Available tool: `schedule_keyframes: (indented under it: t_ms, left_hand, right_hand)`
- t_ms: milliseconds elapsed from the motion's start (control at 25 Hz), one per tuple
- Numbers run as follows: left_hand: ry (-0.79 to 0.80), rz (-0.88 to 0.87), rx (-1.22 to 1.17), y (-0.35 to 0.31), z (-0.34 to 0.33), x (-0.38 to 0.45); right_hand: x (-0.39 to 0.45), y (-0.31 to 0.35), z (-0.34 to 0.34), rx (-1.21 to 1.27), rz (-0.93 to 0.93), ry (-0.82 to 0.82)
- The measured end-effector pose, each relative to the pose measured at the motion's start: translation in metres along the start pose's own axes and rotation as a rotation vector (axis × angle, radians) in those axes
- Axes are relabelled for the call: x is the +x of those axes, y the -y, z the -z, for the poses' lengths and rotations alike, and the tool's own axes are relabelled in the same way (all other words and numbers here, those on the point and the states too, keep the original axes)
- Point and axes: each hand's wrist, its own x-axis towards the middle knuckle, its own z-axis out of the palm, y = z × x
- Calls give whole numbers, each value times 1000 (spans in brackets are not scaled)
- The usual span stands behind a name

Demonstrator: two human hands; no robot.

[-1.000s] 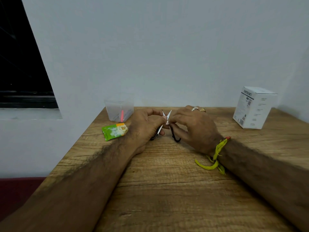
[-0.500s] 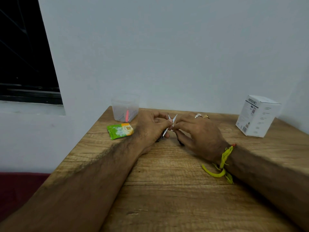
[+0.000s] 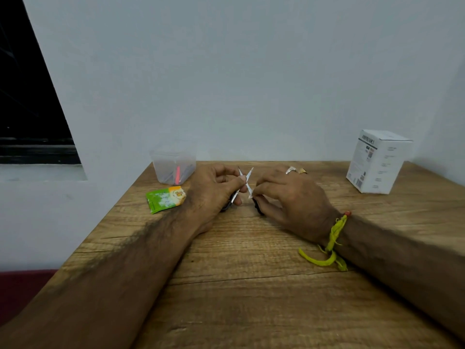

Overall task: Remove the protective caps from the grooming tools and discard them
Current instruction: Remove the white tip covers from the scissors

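Beside both hands (image 3: 251,195), perhaps scissors (image 3: 245,183); tub (image 3: 173,163), sachet (image 3: 164,199), box (image 3: 377,161).

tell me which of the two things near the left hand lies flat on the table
The green packet lies flat, just left of the left hand; the clear tub behind it stands upright.

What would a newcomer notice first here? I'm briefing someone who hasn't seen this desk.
Two hands meet mid-table: the left hand and right hand hold small scissors with blades crossed open. A clear container and green sachet sit far left; a white box stands far right.
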Motion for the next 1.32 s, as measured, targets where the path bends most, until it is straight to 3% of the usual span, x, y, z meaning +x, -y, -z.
schedule_keyframes:
  t_ms: [600, 1320]
  left_hand:
    - [-7, 12, 16, 0, 2, 1]
    - [-24, 22, 8, 1, 3, 2]
  right_hand:
    - [-1, 6, 7, 20, 16, -8]
    - [-9, -3, 17, 99, 7, 199]
